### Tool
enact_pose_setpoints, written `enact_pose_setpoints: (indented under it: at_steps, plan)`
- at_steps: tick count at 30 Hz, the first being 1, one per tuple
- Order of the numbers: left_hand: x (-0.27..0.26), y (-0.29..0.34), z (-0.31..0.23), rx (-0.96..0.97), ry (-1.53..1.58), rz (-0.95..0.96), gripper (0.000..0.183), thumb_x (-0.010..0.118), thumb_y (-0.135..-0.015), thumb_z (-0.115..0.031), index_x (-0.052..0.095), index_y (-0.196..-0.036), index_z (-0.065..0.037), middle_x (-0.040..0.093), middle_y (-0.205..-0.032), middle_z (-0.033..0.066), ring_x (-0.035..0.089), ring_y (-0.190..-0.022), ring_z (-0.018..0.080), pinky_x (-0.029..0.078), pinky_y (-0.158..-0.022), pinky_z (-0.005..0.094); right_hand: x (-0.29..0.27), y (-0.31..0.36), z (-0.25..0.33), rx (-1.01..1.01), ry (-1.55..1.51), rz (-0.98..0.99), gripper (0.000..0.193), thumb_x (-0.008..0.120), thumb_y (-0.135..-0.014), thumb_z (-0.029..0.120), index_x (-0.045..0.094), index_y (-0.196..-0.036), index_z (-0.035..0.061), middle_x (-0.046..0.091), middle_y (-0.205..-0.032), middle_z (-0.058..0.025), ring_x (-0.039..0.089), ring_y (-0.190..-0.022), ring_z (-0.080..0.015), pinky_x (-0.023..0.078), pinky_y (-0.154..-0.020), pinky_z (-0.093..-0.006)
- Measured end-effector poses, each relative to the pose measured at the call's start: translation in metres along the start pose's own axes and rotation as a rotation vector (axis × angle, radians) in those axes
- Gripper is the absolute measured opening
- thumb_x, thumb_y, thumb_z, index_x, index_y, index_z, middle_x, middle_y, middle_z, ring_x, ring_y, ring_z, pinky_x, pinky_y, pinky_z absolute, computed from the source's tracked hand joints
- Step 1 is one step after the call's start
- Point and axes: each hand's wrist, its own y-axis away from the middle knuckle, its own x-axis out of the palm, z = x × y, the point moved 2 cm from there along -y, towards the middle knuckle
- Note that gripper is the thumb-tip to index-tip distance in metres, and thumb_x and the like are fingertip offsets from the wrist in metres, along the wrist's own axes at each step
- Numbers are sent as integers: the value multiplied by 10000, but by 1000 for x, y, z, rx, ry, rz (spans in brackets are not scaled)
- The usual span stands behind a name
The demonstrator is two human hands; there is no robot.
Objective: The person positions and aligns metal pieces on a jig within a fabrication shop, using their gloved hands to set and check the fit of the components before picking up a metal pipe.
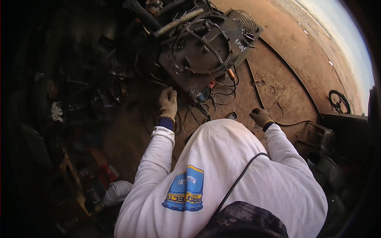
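Where a thin hose point(254, 82) is laid over the floor point(283, 109), its line is interrupted by the gloved right hand point(261, 117); this grip is loosely curled, and whether the hose is held cannot be told. By the near corner of the dark metal tabletop point(194, 82), the gloved left hand point(168, 104) is kept partly bent, with anything inside hidden. Between the 2 hands, a blue tool point(205, 94) is surrounded by tangled cables point(214, 102). The shoe point(232, 116) nearby could be snagged by a loop, and the tool dragged as a result.
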Motion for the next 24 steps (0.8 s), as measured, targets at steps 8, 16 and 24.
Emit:
enact_pose_setpoints:
  at_steps: [8, 16, 24]
  plan:
    - [17, 22, 8, -95, -115, 141, 355, 649, -925, -297, 659, -1141, -16, 709, -967, 142, 670, -886, 234, 514, -785, 387, 22, 13, -51, 121, -143, 51, 516, 644, -836, 438, 699, -1170, 49, 700, -1140, -183, 663, -1084, -305, 481, -961, -373]
    - [12, 102, 47, -272, -8, -54, 333, 619, -926, -313, 678, -1128, -54, 686, -1142, 168, 638, -1084, 316, 486, -946, 386, -24, -15, -115, 95, 85, 149, 515, 664, -804, 434, 716, -1143, 49, 709, -1106, -195, 680, -1038, -308, 499, -915, -376]
    - [113, 204, 27, -755, 72, -55, 399, 619, -908, -418, 686, -1111, -81, 705, -1097, 171, 663, -1043, 328, 504, -895, 391, -102, -57, -230, 161, 40, 220, 467, 637, -882, 432, 691, -1127, 38, 698, -776, -98, 652, -600, -209, 491, -535, -390]
